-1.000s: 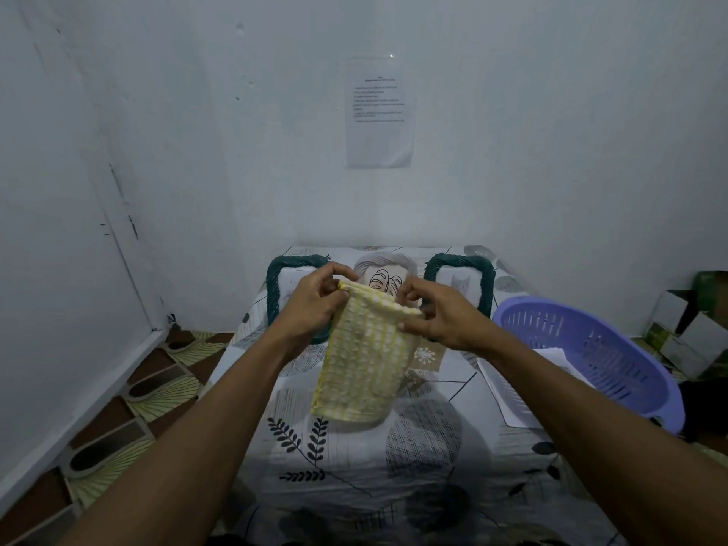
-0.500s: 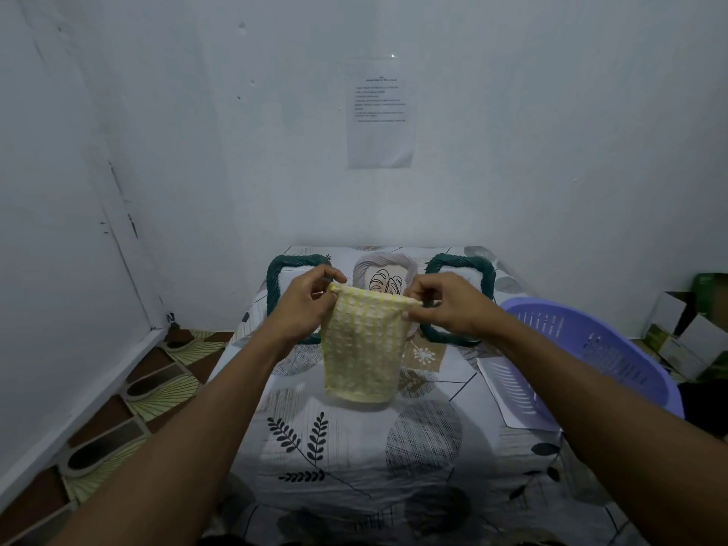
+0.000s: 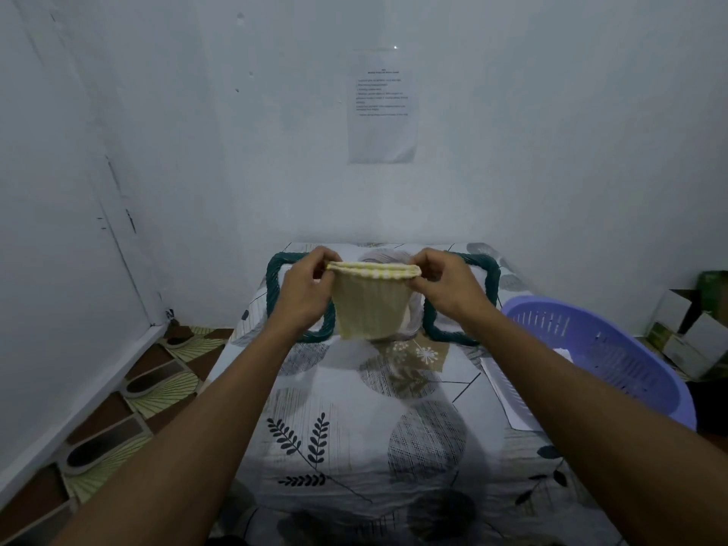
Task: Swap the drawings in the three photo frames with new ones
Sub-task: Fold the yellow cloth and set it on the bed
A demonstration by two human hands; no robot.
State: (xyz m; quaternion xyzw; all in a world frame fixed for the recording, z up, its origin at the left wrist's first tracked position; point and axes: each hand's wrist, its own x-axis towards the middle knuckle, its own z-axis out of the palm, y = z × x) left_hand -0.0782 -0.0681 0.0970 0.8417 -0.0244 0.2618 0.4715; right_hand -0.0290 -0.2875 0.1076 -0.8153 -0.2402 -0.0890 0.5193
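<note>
A folded yellow checked cloth point(image 3: 368, 305) hangs in the air above the far end of the table. My left hand point(image 3: 305, 295) pinches its top left corner and my right hand point(image 3: 449, 287) pinches its top right corner. Behind the cloth, against the wall, stand two green rope-wrapped photo frames, the left frame point(image 3: 273, 285) and the right frame point(image 3: 490, 277). A third frame with a drawing point(image 3: 384, 254) stands between them, mostly hidden by the cloth.
The table wears a leaf-patterned cover point(image 3: 354, 427). A purple plastic basket point(image 3: 614, 360) sits at its right edge on white sheets of paper point(image 3: 508, 392). Cardboard boxes point(image 3: 693, 333) stand on the right; a printed sheet point(image 3: 382, 108) is taped on the wall.
Both hands have lifted the cloth and carried it farther toward the frames. They have spread apart, so the top edge is now stretched wider and level.
</note>
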